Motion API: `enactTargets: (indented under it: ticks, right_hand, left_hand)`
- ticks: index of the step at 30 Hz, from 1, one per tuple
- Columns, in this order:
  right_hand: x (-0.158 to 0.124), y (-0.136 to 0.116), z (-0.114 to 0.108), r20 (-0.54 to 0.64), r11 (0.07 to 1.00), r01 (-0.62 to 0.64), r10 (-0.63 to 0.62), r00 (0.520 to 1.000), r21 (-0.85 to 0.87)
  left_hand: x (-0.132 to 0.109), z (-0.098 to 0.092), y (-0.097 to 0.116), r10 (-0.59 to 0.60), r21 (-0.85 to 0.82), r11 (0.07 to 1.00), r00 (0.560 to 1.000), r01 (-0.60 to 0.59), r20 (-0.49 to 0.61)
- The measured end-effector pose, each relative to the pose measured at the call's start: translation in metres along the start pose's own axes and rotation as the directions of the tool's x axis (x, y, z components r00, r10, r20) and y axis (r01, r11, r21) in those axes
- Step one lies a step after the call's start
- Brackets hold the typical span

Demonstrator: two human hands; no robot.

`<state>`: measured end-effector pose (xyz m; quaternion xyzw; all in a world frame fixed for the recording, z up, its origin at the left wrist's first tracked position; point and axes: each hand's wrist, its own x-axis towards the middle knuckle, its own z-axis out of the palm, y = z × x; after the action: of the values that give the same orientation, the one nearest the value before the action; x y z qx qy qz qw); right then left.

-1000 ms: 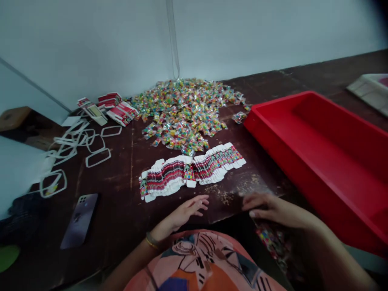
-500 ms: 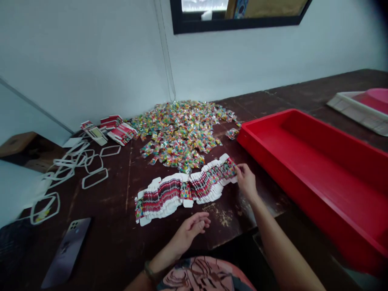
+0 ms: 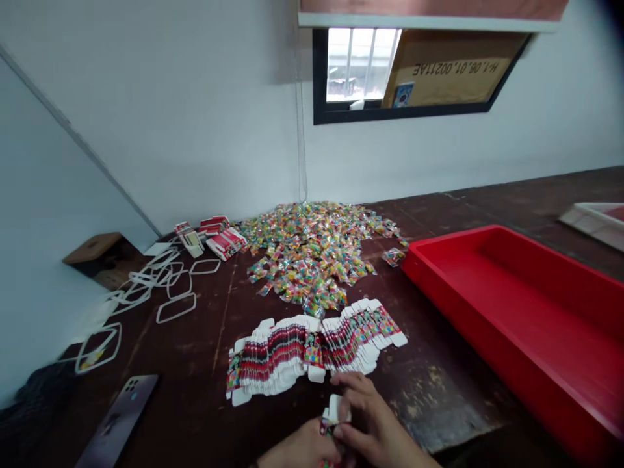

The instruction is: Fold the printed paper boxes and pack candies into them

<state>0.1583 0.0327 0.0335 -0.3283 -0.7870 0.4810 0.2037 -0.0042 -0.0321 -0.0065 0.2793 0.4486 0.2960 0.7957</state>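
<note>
At the near edge of the dark wooden table (image 3: 195, 364), both hands pinch one flat printed cardboard carton blank (image 3: 334, 413): left hand (image 3: 297, 448) from below, right hand (image 3: 370, 426) at its top, just in front of the fanned row of matching blanks (image 3: 312, 348).

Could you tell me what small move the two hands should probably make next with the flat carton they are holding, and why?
Probably press the flat carton open into a box shape. Both the left hand and the right hand grip it at the table's near edge, and it looks unfolded, with a white flap sticking up. The pile of wrapped candies lies beyond the fanned row of flat cartons, likely waiting for an open box.
</note>
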Motion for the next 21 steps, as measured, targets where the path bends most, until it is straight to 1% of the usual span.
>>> enactTargets:
  ticks: [2, 4, 5, 7, 8, 9, 10, 12, 14, 17, 19, 21]
  right_hand:
    - [0.0, -0.006, 0.0, 0.092, 0.997, -0.052, 0.047, 0.995, 0.052]
    - [-0.001, -0.009, 0.0, 0.194, 0.995, -0.076, 0.061, 0.979, 0.07]
    - [-0.001, -0.01, -0.002, 0.24, 0.993, -0.081, 0.057, 0.969, 0.09]
    - [0.0, -0.009, -0.006, 0.304, 0.98, -0.095, 0.037, 0.952, 0.177]
    - [0.001, -0.008, -0.008, 0.32, 0.969, -0.096, 0.018, 0.947, 0.227]
    - [0.001, -0.007, -0.01, 0.325, 0.958, -0.09, -0.003, 0.946, 0.271]
    - [0.001, -0.006, -0.011, 0.317, 0.949, -0.083, -0.019, 0.948, 0.305]
    - [0.0, -0.004, -0.01, 0.275, 0.941, -0.072, -0.023, 0.961, 0.331]
    - [-0.003, -0.003, -0.004, 0.246, 0.943, -0.095, 0.014, 0.969, 0.32]
    - [-0.008, -0.001, 0.008, 0.212, 0.963, -0.123, 0.072, 0.975, 0.238]
    - [-0.008, 0.002, 0.013, 0.196, 0.983, -0.094, 0.062, 0.979, 0.16]
    - [-0.005, 0.006, 0.014, 0.229, 0.994, -0.054, 0.03, 0.973, 0.099]
  left_hand:
    - [-0.003, 0.002, -0.002, -0.029, 0.066, 0.997, 0.999, 0.027, 0.022]
    - [-0.009, 0.005, 0.0, -0.066, 0.081, 0.995, 0.997, 0.064, 0.027]
    - [-0.013, 0.006, 0.003, -0.083, 0.077, 0.994, 0.995, 0.079, 0.046]
    - [-0.02, 0.007, 0.009, -0.102, 0.073, 0.993, 0.983, 0.092, 0.15]
    - [-0.022, 0.006, 0.012, -0.095, 0.077, 0.994, 0.973, 0.08, 0.21]
    - [-0.024, 0.005, 0.014, -0.072, 0.067, 0.996, 0.967, 0.058, 0.244]
    - [-0.024, 0.003, 0.014, -0.038, 0.068, 0.997, 0.969, 0.023, 0.244]
    - [-0.023, -0.002, 0.009, 0.061, 0.027, 0.998, 0.991, -0.065, 0.121]
    - [-0.02, -0.006, 0.0, 0.104, 0.015, 0.994, 0.993, -0.105, 0.059]
    - [-0.017, -0.007, -0.015, 0.07, 0.044, 0.996, 0.996, -0.073, 0.058]
    - [-0.016, -0.005, -0.022, 0.036, 0.034, 0.999, 0.999, -0.037, 0.036]
    - [-0.014, 0.0, -0.026, 0.023, -0.011, 1.0, 1.0, -0.023, -0.014]
